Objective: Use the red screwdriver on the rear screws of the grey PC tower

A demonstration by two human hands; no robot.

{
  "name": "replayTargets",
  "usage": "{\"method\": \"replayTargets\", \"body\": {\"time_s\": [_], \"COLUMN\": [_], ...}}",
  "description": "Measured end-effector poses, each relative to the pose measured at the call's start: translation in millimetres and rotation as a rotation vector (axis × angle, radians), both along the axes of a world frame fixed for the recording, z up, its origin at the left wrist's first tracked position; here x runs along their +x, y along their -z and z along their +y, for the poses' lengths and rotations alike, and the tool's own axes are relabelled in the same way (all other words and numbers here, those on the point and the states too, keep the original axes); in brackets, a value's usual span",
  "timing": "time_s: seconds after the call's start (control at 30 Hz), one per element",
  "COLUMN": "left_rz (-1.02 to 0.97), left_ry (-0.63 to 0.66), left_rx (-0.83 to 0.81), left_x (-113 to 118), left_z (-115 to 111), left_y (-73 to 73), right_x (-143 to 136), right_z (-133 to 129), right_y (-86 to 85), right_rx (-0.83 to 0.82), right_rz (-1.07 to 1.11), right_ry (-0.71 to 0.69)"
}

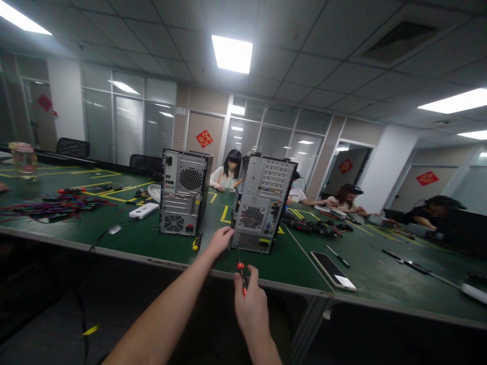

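My right hand [253,299] is closed round a screwdriver [240,266] with a red and black handle. The shaft points up at the lower left corner of a grey computer case [266,175], whose back panel faces me; I cannot tell whether the tip sits in a screw. Low on the left side of this case, my left hand [221,242] grips its edge, with some fingers hidden. A second computer case [182,192] stands upright to the left, its back also towards me. Beside its foot lies a yellow and black screwdriver [197,241].
On the green table [292,268] lie a phone [334,271], a white power strip [143,211], a tangle of coloured cables [57,207] and black cables [315,225]. The front edge is close to my hands. Several people sit across the table.
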State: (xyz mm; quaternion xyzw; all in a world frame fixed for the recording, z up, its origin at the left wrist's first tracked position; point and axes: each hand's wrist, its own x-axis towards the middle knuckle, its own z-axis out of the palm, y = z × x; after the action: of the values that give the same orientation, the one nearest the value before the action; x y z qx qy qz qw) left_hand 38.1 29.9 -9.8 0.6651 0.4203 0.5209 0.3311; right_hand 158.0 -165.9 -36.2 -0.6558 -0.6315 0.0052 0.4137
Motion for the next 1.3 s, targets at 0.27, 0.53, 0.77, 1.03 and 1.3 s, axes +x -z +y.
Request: {"method": "replayTargets", "body": {"time_s": [0.27, 0.53, 0.77, 1.03, 1.3], "left_rz": [0.004, 0.009, -0.001, -0.001, 0.006], "left_ry": [-0.001, 0.001, 0.008, 0.012, 0.013], "left_rx": [0.012, 0.009, 0.010, 0.021, 0.012], "left_x": [-0.6, -1.0, -0.8, -1.3, -0.4], "left_z": [2.1, 3.0, 3.0, 2.4, 5.4], "left_y": [0.6, 2.7, 3.1, 2.7, 5.0], "right_x": [4.7, 6.5, 2.1, -11.0, -6.5], "right_z": [2.2, 4.6, 1.7, -2.6, -0.4], "right_y": [2.8, 8.8, 6.9, 2.1, 1.3], "right_rx": [0.051, 0.126, 0.143, -0.049, 0.057], "right_rz": [-0.193, -0.345, -0.402, 0.060, -0.118], "right_ry": [0.040, 0.067, 0.022, 0.000, -0.029]}}
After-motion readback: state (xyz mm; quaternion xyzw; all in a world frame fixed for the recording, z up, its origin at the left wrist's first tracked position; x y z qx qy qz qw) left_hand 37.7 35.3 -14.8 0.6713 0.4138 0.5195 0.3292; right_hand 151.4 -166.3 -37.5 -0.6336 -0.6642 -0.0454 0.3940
